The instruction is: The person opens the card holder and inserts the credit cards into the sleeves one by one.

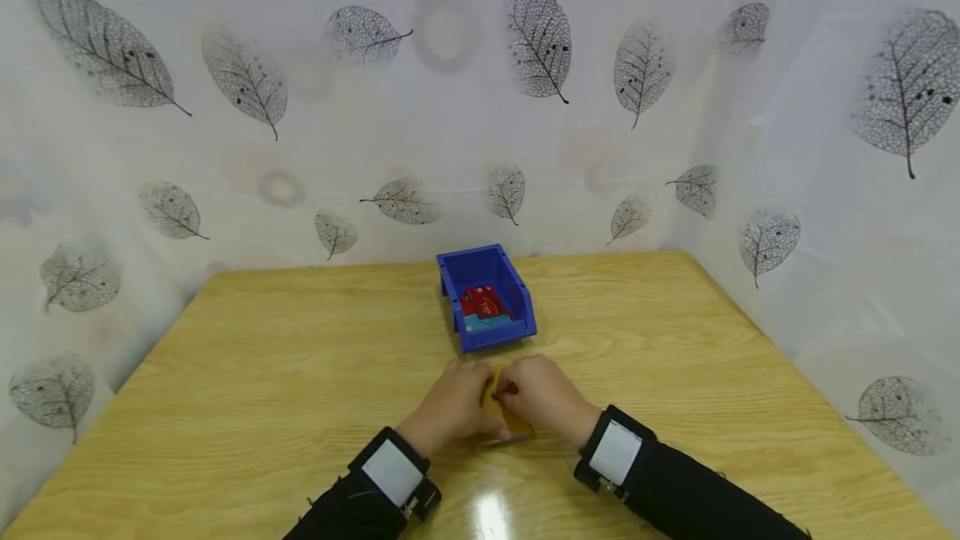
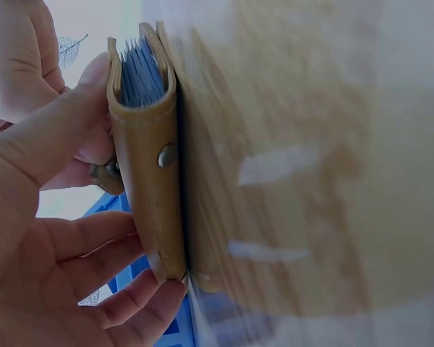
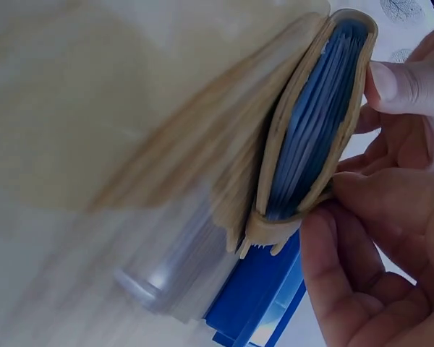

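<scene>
A tan leather card wallet [image 1: 510,417] lies on the table, with a stitched edge and a metal stud [image 2: 167,155] on its side. A thick stack of clear bluish card sleeves [image 3: 320,123] shows between its covers. My left hand [image 1: 459,403] holds it from the left, thumb on the near end and fingers toward the far end. At its strap and dark metal clasp [image 2: 108,176], my right hand [image 1: 542,390] pinches with thumb and index finger. Those fingertips [image 3: 345,181] partly hide the clasp. Whether the clasp is fastened cannot be told.
Just beyond my hands stands a blue plastic bin [image 1: 498,338] with red and light-blue cards [image 1: 484,304] inside. The wooden table [image 1: 300,373] reaches back to a white curtain [image 1: 465,123] with a leaf print. Light glares on the table's near part.
</scene>
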`<state>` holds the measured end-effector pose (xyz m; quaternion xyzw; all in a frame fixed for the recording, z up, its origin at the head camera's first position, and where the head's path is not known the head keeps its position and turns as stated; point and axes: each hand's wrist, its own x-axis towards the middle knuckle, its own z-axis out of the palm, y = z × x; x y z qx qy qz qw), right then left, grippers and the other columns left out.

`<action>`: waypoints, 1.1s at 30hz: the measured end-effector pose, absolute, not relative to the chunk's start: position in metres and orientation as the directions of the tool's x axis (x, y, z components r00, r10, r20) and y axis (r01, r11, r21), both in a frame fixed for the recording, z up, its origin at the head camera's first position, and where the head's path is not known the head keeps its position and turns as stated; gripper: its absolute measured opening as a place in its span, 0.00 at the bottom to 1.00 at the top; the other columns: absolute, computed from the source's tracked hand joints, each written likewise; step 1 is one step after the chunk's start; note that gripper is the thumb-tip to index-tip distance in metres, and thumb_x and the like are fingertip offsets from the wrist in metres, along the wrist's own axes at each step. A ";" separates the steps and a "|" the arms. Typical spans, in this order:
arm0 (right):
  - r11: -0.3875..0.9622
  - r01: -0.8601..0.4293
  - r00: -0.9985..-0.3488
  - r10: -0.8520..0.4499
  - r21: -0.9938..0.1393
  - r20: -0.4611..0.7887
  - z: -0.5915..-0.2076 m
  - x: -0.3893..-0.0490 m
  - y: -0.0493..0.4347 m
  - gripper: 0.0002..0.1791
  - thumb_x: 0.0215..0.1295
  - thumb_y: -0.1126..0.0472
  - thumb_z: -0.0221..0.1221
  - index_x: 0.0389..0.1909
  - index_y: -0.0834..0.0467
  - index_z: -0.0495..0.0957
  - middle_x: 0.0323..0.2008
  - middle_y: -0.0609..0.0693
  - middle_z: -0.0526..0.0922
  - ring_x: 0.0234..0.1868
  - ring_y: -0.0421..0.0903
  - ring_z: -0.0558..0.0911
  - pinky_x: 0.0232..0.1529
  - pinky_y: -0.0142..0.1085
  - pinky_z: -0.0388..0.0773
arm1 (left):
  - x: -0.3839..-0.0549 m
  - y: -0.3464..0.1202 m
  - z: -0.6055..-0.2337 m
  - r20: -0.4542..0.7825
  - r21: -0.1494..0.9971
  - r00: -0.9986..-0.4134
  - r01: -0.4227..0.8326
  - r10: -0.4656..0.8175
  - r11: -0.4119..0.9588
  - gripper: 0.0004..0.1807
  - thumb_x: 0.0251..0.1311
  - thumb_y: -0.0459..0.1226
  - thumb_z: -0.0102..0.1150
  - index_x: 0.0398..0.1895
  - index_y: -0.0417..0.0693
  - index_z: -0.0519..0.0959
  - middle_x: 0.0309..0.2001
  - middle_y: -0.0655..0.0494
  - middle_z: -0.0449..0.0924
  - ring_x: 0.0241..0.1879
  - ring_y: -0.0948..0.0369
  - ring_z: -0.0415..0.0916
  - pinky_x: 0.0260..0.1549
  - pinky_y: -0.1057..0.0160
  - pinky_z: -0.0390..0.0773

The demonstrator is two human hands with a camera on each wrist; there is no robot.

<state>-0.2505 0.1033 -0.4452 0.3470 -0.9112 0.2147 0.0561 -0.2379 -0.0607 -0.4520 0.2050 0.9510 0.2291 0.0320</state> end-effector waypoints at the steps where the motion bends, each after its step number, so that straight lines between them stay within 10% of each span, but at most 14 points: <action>1: 0.662 -0.670 -0.741 -0.621 -0.336 0.255 -0.445 -0.250 0.104 0.03 0.52 0.67 0.68 0.24 0.57 0.85 0.25 0.45 0.84 0.28 0.39 0.81 0.30 0.30 0.77 | -0.238 -0.060 -0.452 0.040 0.443 -0.912 0.383 0.409 0.811 0.35 0.33 0.52 0.81 0.44 0.42 0.78 0.44 0.52 0.80 0.47 0.52 0.71 0.50 0.55 0.71; 13: 0.547 -0.811 -0.585 -0.760 -0.205 0.284 -0.435 -0.234 0.113 0.04 0.49 0.66 0.69 0.20 0.56 0.84 0.21 0.43 0.74 0.23 0.34 0.70 0.24 0.25 0.69 | -0.227 -0.052 -0.442 0.068 0.427 -0.910 0.397 0.409 0.812 0.28 0.26 0.48 0.84 0.24 0.46 0.74 0.27 0.59 0.72 0.40 0.53 0.72 0.48 0.55 0.71; 23: 0.583 -0.756 -0.643 -0.747 -0.299 0.170 -0.432 -0.230 0.114 0.09 0.55 0.64 0.64 0.17 0.53 0.80 0.23 0.39 0.72 0.22 0.33 0.66 0.24 0.26 0.65 | -0.217 -0.048 -0.434 0.031 0.387 -0.905 0.401 0.424 0.830 0.30 0.28 0.48 0.84 0.32 0.45 0.76 0.33 0.56 0.76 0.43 0.51 0.72 0.49 0.56 0.71; 33: 0.555 -0.710 -0.607 -0.794 -0.433 -0.022 -0.423 -0.262 0.149 0.19 0.68 0.58 0.58 0.55 0.63 0.78 0.51 0.55 0.81 0.48 0.48 0.82 0.49 0.41 0.78 | -0.242 -0.082 -0.441 -0.051 0.573 -0.903 0.323 0.426 0.753 0.38 0.56 0.50 0.68 0.63 0.35 0.70 0.62 0.39 0.72 0.63 0.45 0.67 0.62 0.47 0.66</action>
